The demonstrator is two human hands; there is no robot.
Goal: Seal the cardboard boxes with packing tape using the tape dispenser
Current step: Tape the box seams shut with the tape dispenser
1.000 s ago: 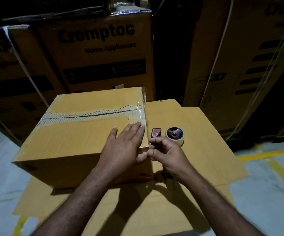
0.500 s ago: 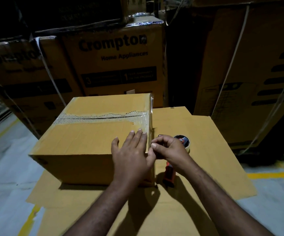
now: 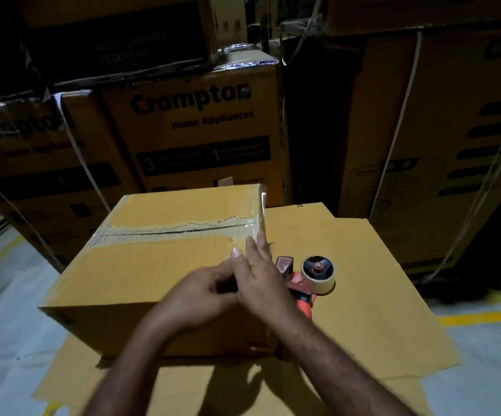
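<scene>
- R hand [image 3: 261, 277]: fingers straight, edge-on, tips at R top edge of box [image 3: 153, 265]; 0.5 s before, it pinched there.
- L hand [image 3: 201, 292]: had lain flat on box top, was now curled against R palm; blurred, couldn't tell if it held anything.
- Tape dispenser [image 3: 309, 280]: lay just R of box on cardboard sheet [image 3: 378, 295], long axis near-to-far, roll at far end, handle toward person.
</scene>
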